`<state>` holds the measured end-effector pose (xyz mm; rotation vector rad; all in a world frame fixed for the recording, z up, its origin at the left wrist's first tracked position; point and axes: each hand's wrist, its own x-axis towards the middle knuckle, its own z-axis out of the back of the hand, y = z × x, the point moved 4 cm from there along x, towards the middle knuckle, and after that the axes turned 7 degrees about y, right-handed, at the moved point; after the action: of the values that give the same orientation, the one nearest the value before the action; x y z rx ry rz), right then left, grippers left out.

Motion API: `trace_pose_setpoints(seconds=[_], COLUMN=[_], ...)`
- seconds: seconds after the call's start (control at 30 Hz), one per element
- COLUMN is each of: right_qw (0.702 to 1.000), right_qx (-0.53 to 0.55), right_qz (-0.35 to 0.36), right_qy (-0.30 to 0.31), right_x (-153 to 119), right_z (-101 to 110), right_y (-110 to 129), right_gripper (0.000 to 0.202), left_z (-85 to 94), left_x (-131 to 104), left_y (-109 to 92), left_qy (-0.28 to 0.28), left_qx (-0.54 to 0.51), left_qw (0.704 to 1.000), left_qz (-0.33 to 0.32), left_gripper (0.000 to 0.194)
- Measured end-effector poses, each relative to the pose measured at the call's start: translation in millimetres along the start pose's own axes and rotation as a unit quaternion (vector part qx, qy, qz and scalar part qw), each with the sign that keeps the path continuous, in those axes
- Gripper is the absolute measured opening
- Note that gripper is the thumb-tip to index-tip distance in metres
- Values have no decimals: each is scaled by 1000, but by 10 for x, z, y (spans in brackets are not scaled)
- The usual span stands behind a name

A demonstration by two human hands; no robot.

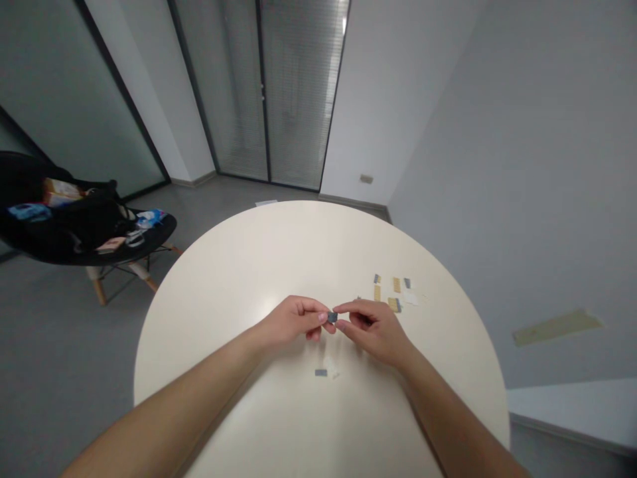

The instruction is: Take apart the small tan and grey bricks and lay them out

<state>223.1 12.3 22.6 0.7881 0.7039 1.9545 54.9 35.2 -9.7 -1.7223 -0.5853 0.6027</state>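
Observation:
A small dark grey piece (332, 317) is held above the round white table, between my two hands. My left hand (297, 320) pinches its left side between thumb and fingers. From the right, my right hand (371, 326) has its thumb and index finger at the piece's right edge, its other fingers curled under. Below the hands a flat grey strip (321, 373) lies on the table, with tiny pale scraps (336, 376) just right of it.
On the round table (298, 245), right of my hands, lie several small tan pieces (397, 285), grey pieces (407, 283) and a white scrap (411, 298). A black chair (162, 234) loaded with a bag and packets stands at the left. A wall rises at the right.

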Motion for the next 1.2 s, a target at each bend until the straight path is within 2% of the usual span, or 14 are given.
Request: trace_pose_setpoints(seconds=[0.33,0.7,0.87,1.03,1.2], right_qw=[999,997,997,987,975], right_qx=[-29,-52,-30,-37,-55], right_qz=[20,55,4,-48,-80], right_qy=[17,-2,-65,-151,-200], right_x=[14,20,-3,-52,-113], right_z=[-26,-9,104,350,582], right_y=[6,29,-66,-216,-345], right_gripper=[24,22,18,17,20], left_z=[-2,-4,-24,-36,-27], left_x=[11,49,27,8,-16], left_y=[6,48,35,77,73], left_qy=[0,9,4,42,54], left_qx=[3,27,60,81,119], left_qw=[1000,1000,997,994,990], left_qz=[6,10,37,52,62], left_gripper=[38,39,40,33,29])
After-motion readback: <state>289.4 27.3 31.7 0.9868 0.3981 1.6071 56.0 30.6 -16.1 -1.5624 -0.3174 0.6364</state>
